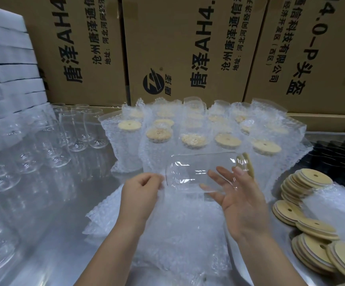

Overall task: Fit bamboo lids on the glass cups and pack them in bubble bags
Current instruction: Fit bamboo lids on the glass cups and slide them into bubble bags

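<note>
The right hand point(239, 201) keeps a wide grip, fingers straight and spread under the glass cup point(198, 172), which lies on its side in the air with a bamboo lid point(247, 165) at its mouth end. The left hand point(140, 190) is curled at the cup's base end, and I cannot tell whether its grip closes on the glass. Below the cup a heap of bubble bags point(167, 234) lies on the table point(64, 223); behind the cup stand bagged cups point(126, 145), to its left bare glasses point(74, 131), to its right loose lids point(311, 178).
</note>
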